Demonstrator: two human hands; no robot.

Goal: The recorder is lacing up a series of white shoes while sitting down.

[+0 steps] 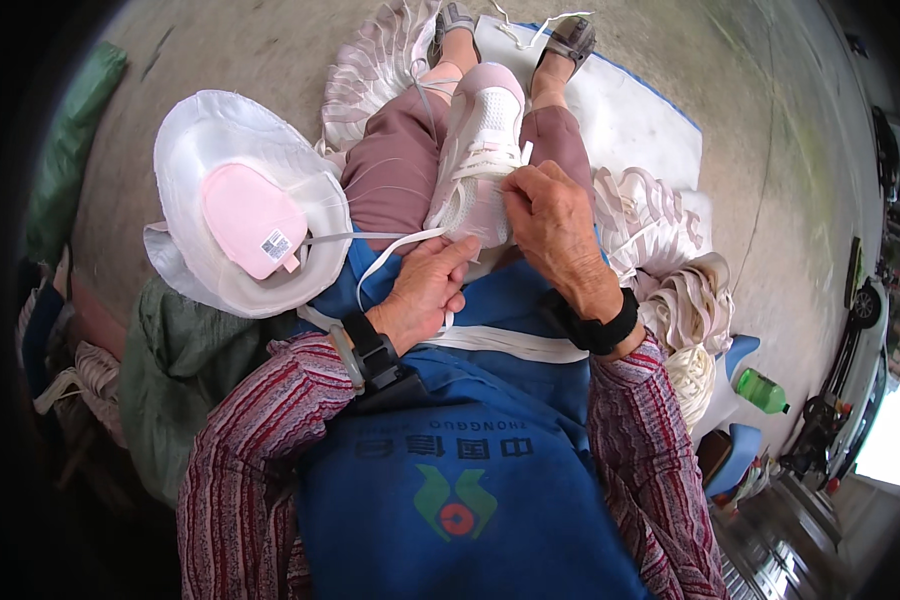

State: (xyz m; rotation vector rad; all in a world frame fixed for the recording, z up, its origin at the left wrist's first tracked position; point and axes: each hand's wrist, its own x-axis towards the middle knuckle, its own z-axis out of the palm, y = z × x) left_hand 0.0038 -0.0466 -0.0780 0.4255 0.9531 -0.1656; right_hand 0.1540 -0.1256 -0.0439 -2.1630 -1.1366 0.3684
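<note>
- One pink-and-white shoe upper [484, 135] lies between the legs [395, 160], toe pointing away.
- Left hand [432, 285] pinches its near-left edge, beside a white lace [402, 243].
- Right hand [560, 225] curls at its near-right; grip hidden.

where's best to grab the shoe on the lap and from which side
Probably by the rounded toe of the shoe, from the far side: it points away from the person, clear of the left hand and right hand.
</note>
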